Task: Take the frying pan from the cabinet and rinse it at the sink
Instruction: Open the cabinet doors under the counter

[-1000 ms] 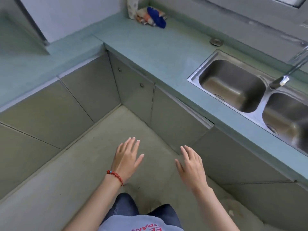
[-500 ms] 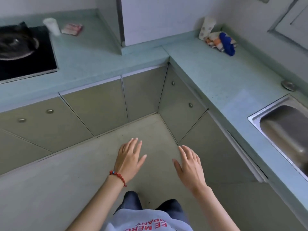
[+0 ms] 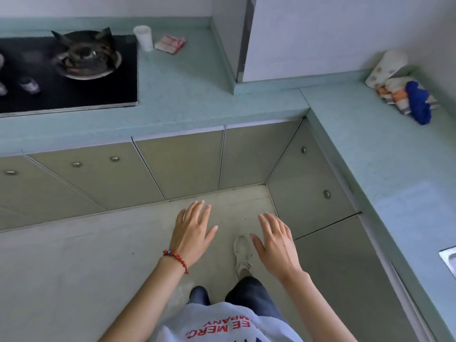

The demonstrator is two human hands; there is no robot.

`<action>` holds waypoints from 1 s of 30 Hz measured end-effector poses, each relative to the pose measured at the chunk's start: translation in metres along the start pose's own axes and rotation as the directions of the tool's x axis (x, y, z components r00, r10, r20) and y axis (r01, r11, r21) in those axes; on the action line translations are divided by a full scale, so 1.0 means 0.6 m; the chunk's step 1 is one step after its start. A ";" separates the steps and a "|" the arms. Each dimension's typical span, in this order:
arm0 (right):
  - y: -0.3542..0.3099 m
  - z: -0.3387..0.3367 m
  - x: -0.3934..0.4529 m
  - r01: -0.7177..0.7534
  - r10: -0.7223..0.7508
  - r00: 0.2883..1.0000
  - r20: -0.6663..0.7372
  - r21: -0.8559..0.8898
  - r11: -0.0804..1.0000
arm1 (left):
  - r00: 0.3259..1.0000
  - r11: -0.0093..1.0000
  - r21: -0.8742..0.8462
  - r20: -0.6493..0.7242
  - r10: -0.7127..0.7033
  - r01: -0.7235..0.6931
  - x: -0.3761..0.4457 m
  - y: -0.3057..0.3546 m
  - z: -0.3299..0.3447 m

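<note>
No frying pan is in view. Grey-green cabinet doors (image 3: pixel 98 176) with round metal knobs run under the L-shaped teal counter (image 3: pixel 187 99), all shut. Only a corner of the steel sink (image 3: pixel 449 260) shows at the right edge. My left hand (image 3: pixel 192 233), with a red bead bracelet at the wrist, hovers over the floor with fingers spread and holds nothing. My right hand (image 3: pixel 274 240) hovers beside it, fingers straight, also empty. Both hands are in front of the corner cabinets without touching them.
A black gas hob (image 3: pixel 69 70) with a burner sits at the back left. A white cup (image 3: pixel 143 37) and a pink packet (image 3: pixel 170 43) stand beside it. Cloths and a blue item (image 3: pixel 417 102) lie at the back right. My shoe (image 3: pixel 241 255) is on the floor.
The view has swung left, away from the sink toward the hob and the corner cabinets. Both hands stay spread and empty in front of me.
</note>
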State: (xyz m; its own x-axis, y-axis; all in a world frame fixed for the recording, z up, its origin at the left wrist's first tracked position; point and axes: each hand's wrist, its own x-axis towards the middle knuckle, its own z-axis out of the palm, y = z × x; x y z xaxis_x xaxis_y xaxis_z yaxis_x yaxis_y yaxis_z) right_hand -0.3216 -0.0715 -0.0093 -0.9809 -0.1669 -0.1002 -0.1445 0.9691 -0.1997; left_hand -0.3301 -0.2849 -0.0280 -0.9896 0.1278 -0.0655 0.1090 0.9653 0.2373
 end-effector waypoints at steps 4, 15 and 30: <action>0.022 -0.008 0.090 0.080 -0.080 0.996 0.036 -0.001 0.997 | 0.997 0.997 0.005 0.017 -0.074 0.074 0.068 0.001 0.007; 0.104 -0.050 0.334 0.243 -0.243 0.961 0.131 0.010 0.970 | 0.972 0.972 0.024 0.033 -0.233 0.232 0.265 0.031 -0.009; 0.081 -0.005 0.517 0.182 -0.230 0.958 0.173 0.255 0.950 | 0.963 0.962 -0.069 0.087 -0.257 0.263 0.424 -0.024 0.020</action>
State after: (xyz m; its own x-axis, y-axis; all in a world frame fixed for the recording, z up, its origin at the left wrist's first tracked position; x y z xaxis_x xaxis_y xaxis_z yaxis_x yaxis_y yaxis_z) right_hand -0.6333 -0.0758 -0.0469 -0.8835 -0.4143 -0.2185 -0.2827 0.8436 -0.4566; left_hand -0.5823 -0.2635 -0.0598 -0.9724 -0.1048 -0.2084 -0.1617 0.9468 0.2783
